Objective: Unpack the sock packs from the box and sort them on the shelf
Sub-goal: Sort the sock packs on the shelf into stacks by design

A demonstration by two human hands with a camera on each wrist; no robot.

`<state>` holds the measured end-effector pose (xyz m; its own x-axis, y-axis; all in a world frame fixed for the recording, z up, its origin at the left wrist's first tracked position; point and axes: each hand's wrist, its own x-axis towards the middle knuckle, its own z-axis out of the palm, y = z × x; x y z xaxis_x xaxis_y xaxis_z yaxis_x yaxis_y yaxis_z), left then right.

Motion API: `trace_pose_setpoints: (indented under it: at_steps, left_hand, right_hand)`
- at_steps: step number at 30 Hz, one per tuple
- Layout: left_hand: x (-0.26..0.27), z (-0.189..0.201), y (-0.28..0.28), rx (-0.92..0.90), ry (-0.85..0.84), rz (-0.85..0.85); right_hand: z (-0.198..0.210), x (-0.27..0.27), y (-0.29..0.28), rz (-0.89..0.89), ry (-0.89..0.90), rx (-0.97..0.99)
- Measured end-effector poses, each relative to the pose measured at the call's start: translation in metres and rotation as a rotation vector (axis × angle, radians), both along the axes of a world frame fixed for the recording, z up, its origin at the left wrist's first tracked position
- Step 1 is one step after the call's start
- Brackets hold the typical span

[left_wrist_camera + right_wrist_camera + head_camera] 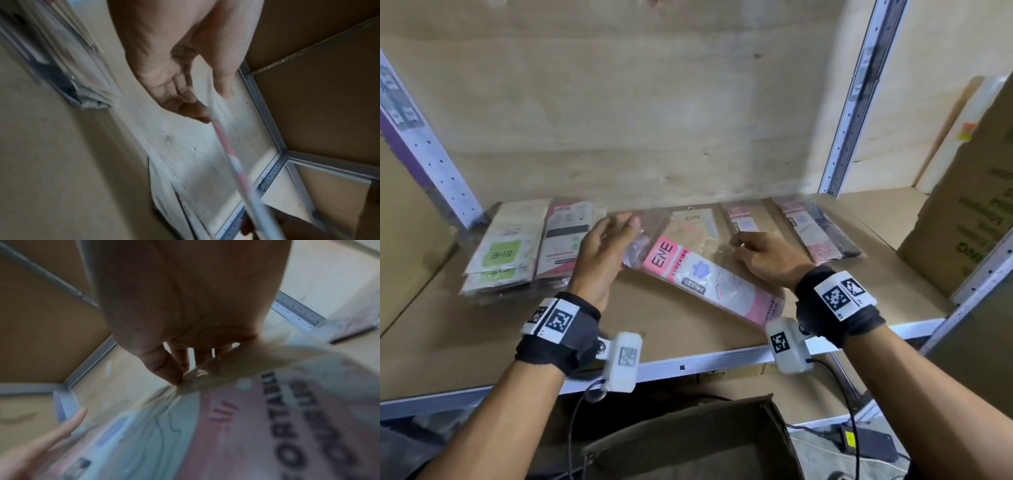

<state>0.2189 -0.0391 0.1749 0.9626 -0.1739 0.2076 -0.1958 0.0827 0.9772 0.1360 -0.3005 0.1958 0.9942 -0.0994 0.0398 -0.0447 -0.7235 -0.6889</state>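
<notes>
Sorting is underway: the right hand is pinching the clear wrapper of a pink sock pack, which is lying at an angle on the shelf among packs already laid out. The left hand is hovering edge-on with fingers straight, its fingertips meeting the pack's far end. A green-labelled stack is sitting to the left, pink packs to the right. The box is waiting below. Judging by this, the next move is squaring the pack and sliding it onto its matching pile
</notes>
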Motion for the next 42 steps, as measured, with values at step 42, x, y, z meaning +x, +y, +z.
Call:
trace_pose_setpoints:
  at_steps: [42]
  left_hand:
    - [-0.005, 0.012, 0.015, 0.097, 0.152, 0.01]
  right_hand:
    - [-0.01, 0.007, 0.02, 0.144, -0.089, 0.12]
